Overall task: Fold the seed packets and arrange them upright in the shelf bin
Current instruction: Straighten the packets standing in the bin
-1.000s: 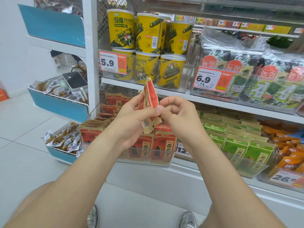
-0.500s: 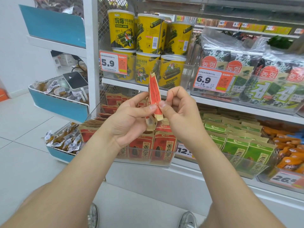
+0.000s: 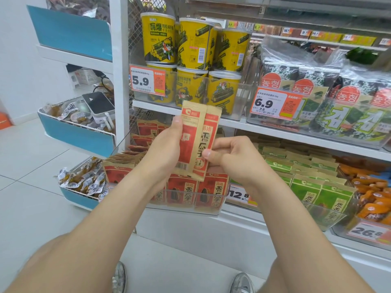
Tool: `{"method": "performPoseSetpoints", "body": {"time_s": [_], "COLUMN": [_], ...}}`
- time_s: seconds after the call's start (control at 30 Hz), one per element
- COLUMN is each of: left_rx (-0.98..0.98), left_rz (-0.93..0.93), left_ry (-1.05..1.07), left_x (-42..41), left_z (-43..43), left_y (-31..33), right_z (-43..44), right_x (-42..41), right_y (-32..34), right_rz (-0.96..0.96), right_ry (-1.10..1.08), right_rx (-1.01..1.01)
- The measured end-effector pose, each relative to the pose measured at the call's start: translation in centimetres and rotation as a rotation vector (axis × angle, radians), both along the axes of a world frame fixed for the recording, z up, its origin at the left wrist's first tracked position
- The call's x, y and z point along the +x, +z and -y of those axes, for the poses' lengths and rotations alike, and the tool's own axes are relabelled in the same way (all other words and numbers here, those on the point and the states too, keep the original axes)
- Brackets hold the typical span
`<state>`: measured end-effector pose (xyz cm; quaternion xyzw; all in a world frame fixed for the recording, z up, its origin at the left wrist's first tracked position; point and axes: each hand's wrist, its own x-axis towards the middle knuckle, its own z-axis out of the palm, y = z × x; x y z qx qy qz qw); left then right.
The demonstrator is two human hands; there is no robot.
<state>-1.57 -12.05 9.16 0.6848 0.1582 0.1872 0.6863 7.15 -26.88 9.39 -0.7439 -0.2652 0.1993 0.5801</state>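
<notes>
Two hands share one seed packet (image 3: 198, 140), a red and tan one held upright in front of the shelves with a lengthwise fold running down its middle, so that a narrow panel laps over the printed face. The left hand (image 3: 167, 149) has its fingers curled round the packet's left edge, gripping most of its height. The right hand (image 3: 234, 159) pinches the lower right edge between thumb and curled fingers. Directly beneath the grip stands the clear shelf bin (image 3: 190, 208), with a row of matching red packets (image 3: 182, 192) standing upright against its front wall; the held packet's bottom corner hangs just above them, apart from the bin. Left of the grip and a little behind it, more red packets lie stacked flat. Right of the grip, green packets (image 3: 306, 187) fill the neighbouring bin. Above the grip, yellow canisters (image 3: 190, 49) are stacked behind a 5.9 price tag (image 3: 148, 80). Far to the left sits a blue basket (image 3: 78, 199) of small wrapped snacks.
</notes>
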Motion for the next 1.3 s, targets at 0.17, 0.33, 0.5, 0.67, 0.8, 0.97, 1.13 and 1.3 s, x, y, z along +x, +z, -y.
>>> {"method": "performPoseSetpoints", "body": {"time_s": [0.17,0.33,0.5,0.67,0.8,0.97,1.13,1.3], "left_rx": [0.096,-0.025,-0.09,-0.041,0.001,0.063,0.165,0.373], "left_rz": [0.007,0.04,0.018,0.063,0.128,0.101,0.069,0.169], "left_ry": [0.034,-0.016,-0.047,-0.03,0.02,0.092,0.045,0.111], "left_x": [-0.5,-0.2,0.0,-0.3,-0.2,-0.1,-0.6,-0.1], "left_z": [0.4,0.6,0.3,0.4,0.3,-0.6,-1.4,-1.9], "left_y": [-0.2,-0.4,-0.5,-0.3,-0.4,-0.3,0.0,-0.4], "right_z": [0.0,-0.2,-0.1,-0.1,0.1,-0.2,-0.1,-1.0], "right_x": [0.0,-0.1,0.3,0.3,-0.1,-0.8,-0.9,-0.1], "right_y": [0.0,0.0,-0.1,-0.2,0.2,1.4,1.1,-0.3], "right_rz": [0.002,0.008,-0.018,0.006,0.098,0.08,0.231,0.463], "right_ry": [-0.007,-0.112,-0.107,-0.144,-0.128,0.036,0.137,-0.15], "right_rx": [0.029,0.221,0.224,0.224,0.194,0.277,0.249,0.182]}}
